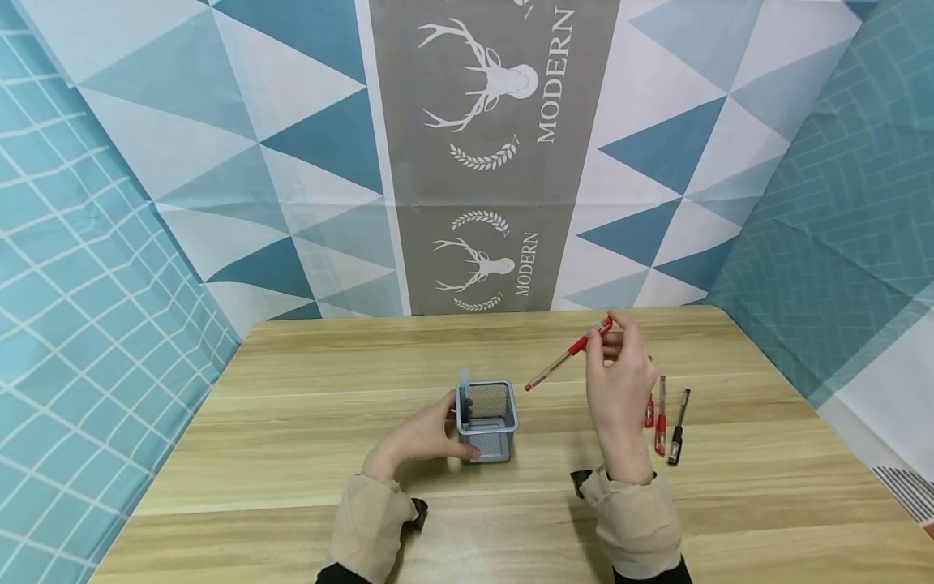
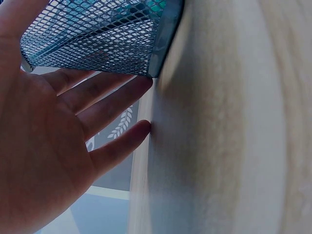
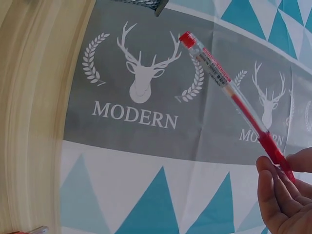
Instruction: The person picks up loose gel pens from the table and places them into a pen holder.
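A grey wire-mesh pen holder stands on the wooden table in the head view. My left hand holds it from the left, thumb across the near face and fingers on the far side. In the left wrist view, that hand's fingers lie against the mesh. A pale translucent strip pokes up inside the holder's left side. Raised right of the holder, my right hand pinches a red gel pen by its red grip end. The pen slants down, its red-tipped far end close to the holder's right rim.
Right of my right hand, two red pens and a black pen lie on the table, the leftmost red one partly hidden by the hand. A patterned cloth backdrop rises behind the table's far edge.
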Demonstrator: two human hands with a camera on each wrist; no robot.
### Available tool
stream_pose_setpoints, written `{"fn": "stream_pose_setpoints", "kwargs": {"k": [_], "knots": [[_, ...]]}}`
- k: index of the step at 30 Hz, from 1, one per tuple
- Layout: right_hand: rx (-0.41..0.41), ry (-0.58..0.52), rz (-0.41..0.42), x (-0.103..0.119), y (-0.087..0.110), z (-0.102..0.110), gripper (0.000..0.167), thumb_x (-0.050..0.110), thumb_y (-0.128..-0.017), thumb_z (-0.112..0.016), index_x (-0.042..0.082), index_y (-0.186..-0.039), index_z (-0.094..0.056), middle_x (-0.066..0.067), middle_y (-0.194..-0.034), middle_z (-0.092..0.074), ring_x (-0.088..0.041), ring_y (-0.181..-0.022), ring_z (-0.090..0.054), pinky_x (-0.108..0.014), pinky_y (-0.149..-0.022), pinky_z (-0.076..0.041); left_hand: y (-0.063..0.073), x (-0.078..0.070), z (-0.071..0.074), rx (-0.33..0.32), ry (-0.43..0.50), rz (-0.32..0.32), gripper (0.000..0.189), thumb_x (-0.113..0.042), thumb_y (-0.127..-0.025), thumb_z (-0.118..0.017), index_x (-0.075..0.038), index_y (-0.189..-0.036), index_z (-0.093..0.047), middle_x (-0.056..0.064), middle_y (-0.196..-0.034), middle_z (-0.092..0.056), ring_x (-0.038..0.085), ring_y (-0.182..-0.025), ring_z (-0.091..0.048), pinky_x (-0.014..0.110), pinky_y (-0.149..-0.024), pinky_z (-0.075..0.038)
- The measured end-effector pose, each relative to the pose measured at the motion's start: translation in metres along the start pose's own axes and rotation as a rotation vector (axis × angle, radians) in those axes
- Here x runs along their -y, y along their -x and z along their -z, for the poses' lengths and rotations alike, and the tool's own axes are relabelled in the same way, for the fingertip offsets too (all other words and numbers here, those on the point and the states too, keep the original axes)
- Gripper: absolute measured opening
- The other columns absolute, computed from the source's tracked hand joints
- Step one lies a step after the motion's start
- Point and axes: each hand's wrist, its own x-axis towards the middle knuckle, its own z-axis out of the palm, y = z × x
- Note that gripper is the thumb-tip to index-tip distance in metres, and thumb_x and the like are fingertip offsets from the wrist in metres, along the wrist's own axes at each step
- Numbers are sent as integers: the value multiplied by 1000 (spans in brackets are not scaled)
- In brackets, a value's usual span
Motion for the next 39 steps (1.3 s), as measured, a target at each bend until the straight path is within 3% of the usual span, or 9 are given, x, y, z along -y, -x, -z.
{"fn": "stream_pose_setpoints", "kwargs": {"k": [5, 10, 14, 32, 39], "knots": [[-7, -40, 29, 5, 1, -1, 32, 13, -86, -61, -1, -114, -57, -15, -80, -65, -24, -64, -64, -1, -58, -35, 0, 0, 0, 0, -2, -7, 90, -37, -61, -81, -12, -135, -34, 6, -117, -57, 22, -111, -51, 44, -99, -37], [20, -48, 77, 12, 5, -4, 32, 12, -84, -64, -1, -112, -58, -14, -78, -66, -23, -63, -65, -23, -54, -49, 0, 1, 0, 1, -2, -11, 92, -38, -62, -81, -12, -136, -33, 6, -117, -57, 21, -111, -51, 44, -99, -37], [48, -50, 118, 16, 8, -7, 32, 12, -84, -64, 0, -112, -57, -14, -78, -66, -23, -63, -65, -37, -51, -50, 0, 1, 0, 3, -9, -7, 92, -40, -62, -80, -12, -136, -33, 5, -118, -57, 21, -111, -51, 44, -98, -38], [190, -109, 210, 27, 21, -23, 31, 4, -79, -68, 0, -108, -57, -11, -75, -67, -18, -62, -64, -31, -51, -52, -1, 1, 0, 0, -13, -21, 91, -39, -62, -80, -15, -136, -33, 4, -117, -57, 19, -110, -51, 42, -99, -38], [265, -133, 211, 31, 27, -28, 29, 4, -80, -66, 1, -108, -58, -10, -77, -68, -16, -64, -64, -26, -53, -52, -1, 1, 0, 0, -10, -25, 93, -39, -62, -80, -14, -137, -32, 4, -117, -57, 19, -110, -51, 42, -99, -37]]}}
